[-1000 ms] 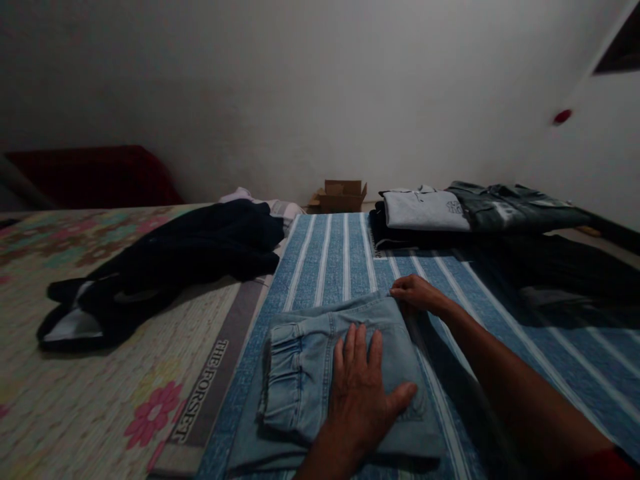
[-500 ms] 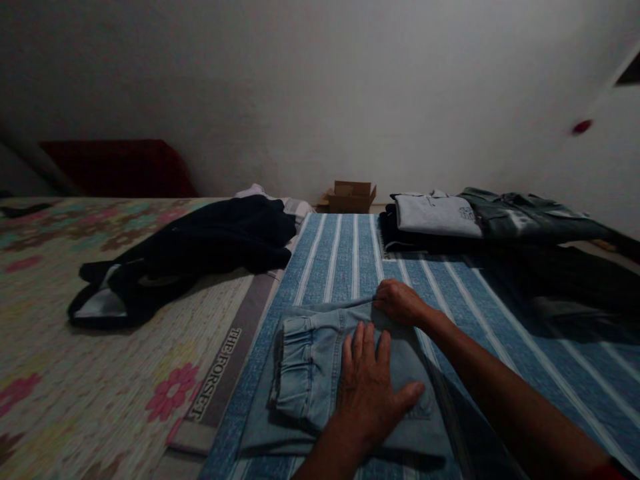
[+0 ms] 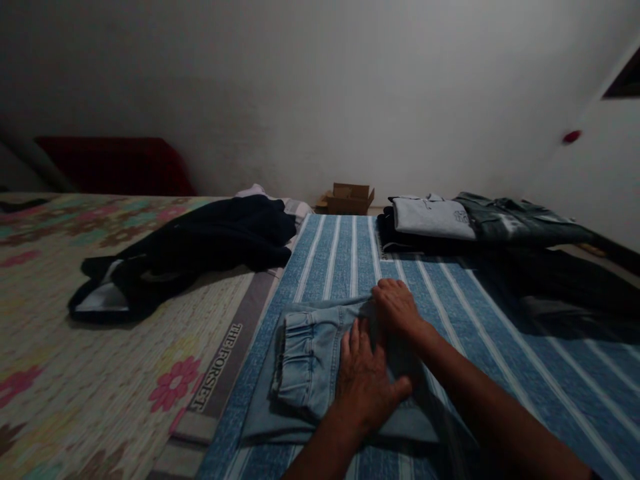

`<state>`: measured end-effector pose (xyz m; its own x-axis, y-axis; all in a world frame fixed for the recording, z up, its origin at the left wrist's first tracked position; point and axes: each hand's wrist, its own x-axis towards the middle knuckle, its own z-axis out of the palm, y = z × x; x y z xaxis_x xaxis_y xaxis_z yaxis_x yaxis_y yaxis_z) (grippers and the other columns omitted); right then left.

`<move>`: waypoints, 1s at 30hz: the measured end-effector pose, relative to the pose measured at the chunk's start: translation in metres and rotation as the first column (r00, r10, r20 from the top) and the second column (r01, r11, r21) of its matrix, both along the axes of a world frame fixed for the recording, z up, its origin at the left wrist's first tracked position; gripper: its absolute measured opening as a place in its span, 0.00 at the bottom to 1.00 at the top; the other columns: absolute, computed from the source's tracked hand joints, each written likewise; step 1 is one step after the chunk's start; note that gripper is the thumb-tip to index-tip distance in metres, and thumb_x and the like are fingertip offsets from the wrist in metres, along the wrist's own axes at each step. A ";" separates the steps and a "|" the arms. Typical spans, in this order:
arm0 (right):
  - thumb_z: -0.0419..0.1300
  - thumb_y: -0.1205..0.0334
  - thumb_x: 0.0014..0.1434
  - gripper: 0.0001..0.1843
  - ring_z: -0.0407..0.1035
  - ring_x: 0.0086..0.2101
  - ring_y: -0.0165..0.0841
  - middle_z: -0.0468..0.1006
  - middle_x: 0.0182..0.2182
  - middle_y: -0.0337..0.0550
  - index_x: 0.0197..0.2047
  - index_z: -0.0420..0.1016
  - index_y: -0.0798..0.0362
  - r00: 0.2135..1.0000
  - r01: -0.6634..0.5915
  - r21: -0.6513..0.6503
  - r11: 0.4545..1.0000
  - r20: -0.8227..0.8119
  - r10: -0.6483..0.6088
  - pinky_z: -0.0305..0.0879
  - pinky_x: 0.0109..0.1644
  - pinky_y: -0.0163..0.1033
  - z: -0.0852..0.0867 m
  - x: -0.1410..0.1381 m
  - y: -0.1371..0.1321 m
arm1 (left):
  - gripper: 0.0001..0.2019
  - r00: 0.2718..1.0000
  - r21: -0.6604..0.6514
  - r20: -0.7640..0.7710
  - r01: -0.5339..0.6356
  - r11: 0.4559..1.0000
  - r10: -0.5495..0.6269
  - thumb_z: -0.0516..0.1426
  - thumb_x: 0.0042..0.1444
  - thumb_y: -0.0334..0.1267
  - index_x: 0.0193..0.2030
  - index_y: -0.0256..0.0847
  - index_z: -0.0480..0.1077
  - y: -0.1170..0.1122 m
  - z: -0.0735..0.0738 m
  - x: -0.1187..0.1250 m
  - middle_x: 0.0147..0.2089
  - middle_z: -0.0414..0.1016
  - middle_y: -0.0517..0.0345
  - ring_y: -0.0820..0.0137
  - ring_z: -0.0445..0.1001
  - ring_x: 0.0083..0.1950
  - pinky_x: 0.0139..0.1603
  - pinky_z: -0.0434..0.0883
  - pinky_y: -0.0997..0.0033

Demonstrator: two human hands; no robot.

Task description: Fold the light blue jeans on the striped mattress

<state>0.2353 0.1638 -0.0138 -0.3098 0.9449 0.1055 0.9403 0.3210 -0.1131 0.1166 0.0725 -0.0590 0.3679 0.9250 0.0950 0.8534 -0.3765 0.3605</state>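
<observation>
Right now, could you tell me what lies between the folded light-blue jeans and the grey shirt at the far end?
In the head view, only bare blue striped sheet separates the jeans from the grey shirt.

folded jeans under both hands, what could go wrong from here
The light denim jeans lie folded on the striped blue sheet, left hand flat on top, right hand at the far edge.
1. The elastic cuff end pokes out unpressed and may spring open.
2. Pressing sideways might bunch the sheet beneath.
</observation>
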 end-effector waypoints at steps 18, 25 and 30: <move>0.45 0.63 0.67 0.15 0.67 0.38 0.31 0.74 0.36 0.42 0.36 0.71 0.52 0.981 -0.085 -0.070 0.994 -0.180 0.071 0.57 0.42 0.33 -0.025 -0.015 -0.038 | 0.46 0.999 -0.115 0.006 -0.045 0.992 0.046 0.49 0.54 0.62 0.71 0.33 0.44 -0.008 0.008 -0.002 0.72 0.41 0.41 0.52 0.34 0.73 0.70 0.40 0.50; 0.50 0.64 0.63 0.10 0.66 0.42 0.37 0.73 0.40 0.45 0.45 0.70 0.52 0.991 -0.100 -0.036 0.994 -0.095 0.096 0.56 0.45 0.38 -0.031 -0.020 -0.040 | 0.43 0.981 -0.167 -0.187 -0.079 0.983 0.047 0.48 0.55 0.59 0.68 0.24 0.50 -0.021 0.017 -0.020 0.71 0.45 0.35 0.51 0.40 0.72 0.70 0.44 0.49; 0.50 0.67 0.63 0.12 0.64 0.43 0.40 0.71 0.41 0.48 0.48 0.70 0.52 0.989 -0.141 -0.008 0.990 -0.033 0.141 0.56 0.47 0.42 -0.032 -0.022 -0.042 | 0.27 0.969 -0.208 -0.247 -0.034 0.977 -0.019 0.50 0.58 0.53 0.56 0.34 0.68 -0.019 0.049 -0.035 0.63 0.65 0.40 0.52 0.57 0.67 0.65 0.58 0.53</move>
